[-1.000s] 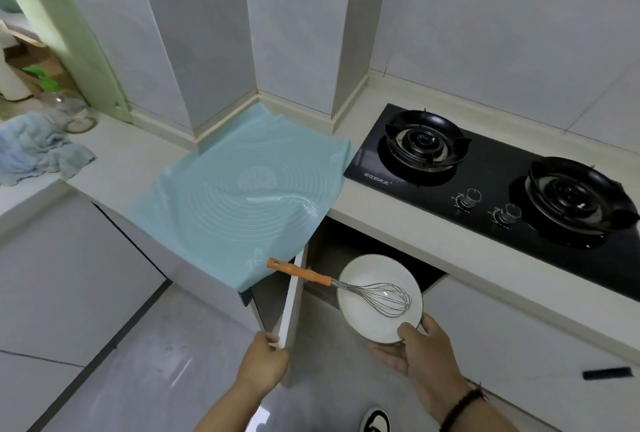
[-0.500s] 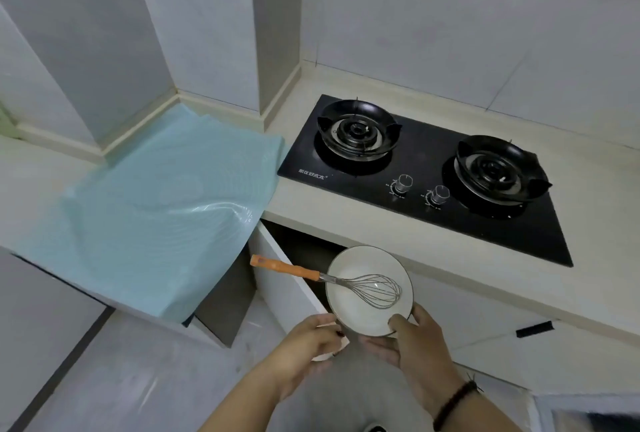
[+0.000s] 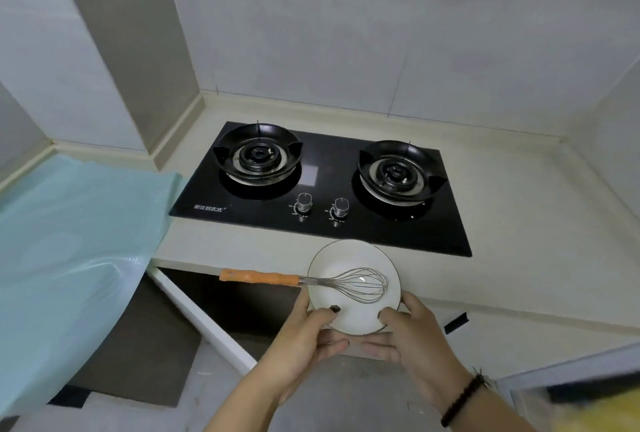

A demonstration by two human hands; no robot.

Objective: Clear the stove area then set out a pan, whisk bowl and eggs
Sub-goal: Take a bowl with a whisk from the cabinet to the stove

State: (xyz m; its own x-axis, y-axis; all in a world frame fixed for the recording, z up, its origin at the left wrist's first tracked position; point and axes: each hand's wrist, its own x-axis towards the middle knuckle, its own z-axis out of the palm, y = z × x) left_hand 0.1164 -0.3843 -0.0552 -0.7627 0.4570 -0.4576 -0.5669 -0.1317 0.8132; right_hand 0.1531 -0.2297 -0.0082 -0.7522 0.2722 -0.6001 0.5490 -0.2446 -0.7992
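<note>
**A:** so where's the bowl at right now?

**B:** white bowl (image 3: 353, 288) is up in both hands, held just off the table's (image 3: 519, 231) front edge, in front of the black stove (image 3: 322, 220). Left hand (image 3: 304, 341) has its thumb hooked over the near rim with fingers curled underneath, right hand (image 3: 412, 338) is doing the same on the other side.

**A:** and the whisk?

**B:** whisk (image 3: 304, 281) lies across the bowl, wires inside, orange handle poking out left over the rim. Open cabinet door (image 3: 204, 321) below, teal mat (image 3: 76, 224) hanging off the table's left end.
</note>
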